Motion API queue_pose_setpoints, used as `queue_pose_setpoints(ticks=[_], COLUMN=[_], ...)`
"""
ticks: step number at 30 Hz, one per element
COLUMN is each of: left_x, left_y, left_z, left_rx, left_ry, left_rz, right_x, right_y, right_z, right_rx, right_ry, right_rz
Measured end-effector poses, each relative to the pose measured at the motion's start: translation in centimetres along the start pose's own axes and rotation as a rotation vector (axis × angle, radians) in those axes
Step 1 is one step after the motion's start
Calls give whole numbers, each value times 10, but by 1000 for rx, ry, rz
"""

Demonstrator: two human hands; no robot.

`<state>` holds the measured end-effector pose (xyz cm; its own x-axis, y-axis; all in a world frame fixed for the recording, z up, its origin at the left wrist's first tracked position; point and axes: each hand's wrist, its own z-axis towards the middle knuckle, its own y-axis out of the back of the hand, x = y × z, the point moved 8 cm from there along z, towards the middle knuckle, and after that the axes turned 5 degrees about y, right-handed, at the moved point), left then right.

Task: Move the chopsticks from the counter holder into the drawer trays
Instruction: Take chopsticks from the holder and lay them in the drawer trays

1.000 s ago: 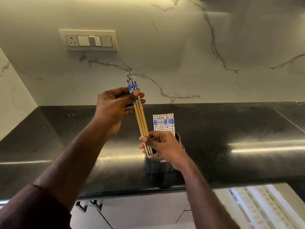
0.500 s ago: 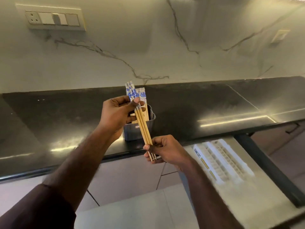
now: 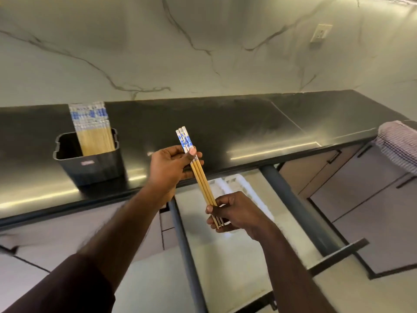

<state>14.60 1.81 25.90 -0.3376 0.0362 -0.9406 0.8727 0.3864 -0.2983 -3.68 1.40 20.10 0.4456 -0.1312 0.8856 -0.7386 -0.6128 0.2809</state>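
I hold a small bundle of three wooden chopsticks with blue-and-white tops between both hands, tilted, above the open drawer. My left hand pinches the patterned upper part. My right hand grips the plain lower tips. A dark square holder stands on the black counter at the left, with several more chopsticks upright in it. Below my hands the open drawer shows a white ribbed tray, mostly hidden by my right hand.
The black counter runs along a marble wall with a socket at the upper right. A checked cloth hangs over the counter edge at the far right. Dark drawer rails flank the drawer; closed cabinet doors lie to the right.
The view has swung right, and my hands carried the three chopsticks away from the holder, past the counter edge, to above the open drawer. Both grips are unchanged.
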Motion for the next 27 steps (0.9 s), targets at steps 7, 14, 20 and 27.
queue_pose_setpoints(ticks=[7,14,20,27], left_x=[78,176,262,299], left_y=[-94,-124,-110,-79], left_z=[33,74,97,129], left_rx=[-50,-28,12,-134], left_ry=[106,273,468,516], left_rz=[42,184,283,603], right_x=[-67,-139,-190,-210], right_y=[103,140,132,114], right_z=[2,26,49,89], right_rx=[10,-20,72,137], right_ry=[-116,-292,-456,-598], right_rz=[-31,-53,-52,-56])
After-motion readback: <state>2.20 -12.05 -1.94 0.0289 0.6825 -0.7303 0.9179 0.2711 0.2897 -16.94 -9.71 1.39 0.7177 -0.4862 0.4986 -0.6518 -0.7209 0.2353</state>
